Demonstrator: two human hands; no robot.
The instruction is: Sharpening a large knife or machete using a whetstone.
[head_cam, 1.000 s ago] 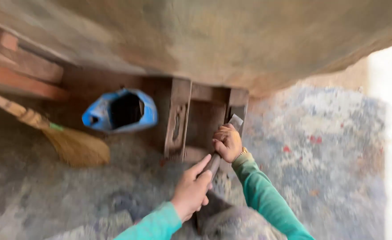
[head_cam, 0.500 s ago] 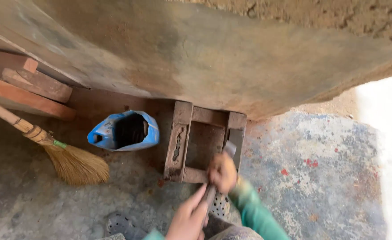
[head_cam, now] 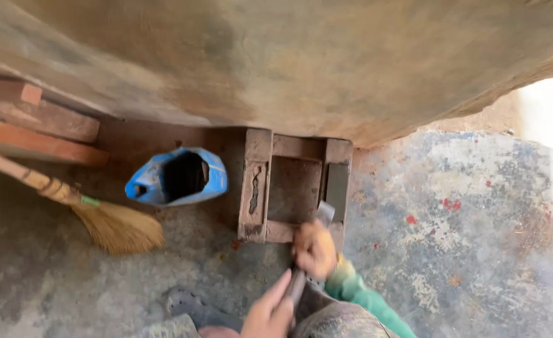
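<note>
The right hand [head_cam: 315, 249] is clenched around a flat metal tool [head_cam: 324, 213], whose pale tip rests on the near right corner of the wooden frame [head_cam: 256, 188] standing on the floor [head_cam: 464, 206] against the wall [head_cam: 301, 56]. The left hand [head_cam: 269, 311] grips the tool's dark handle [head_cam: 296, 286] lower down. A crumpled blue bag [head_cam: 177, 177], mouth open, lies just left of the frame, beside a broom [head_cam: 110, 225]. Since half a second ago the hands have drawn nearer the bottom edge.
</note>
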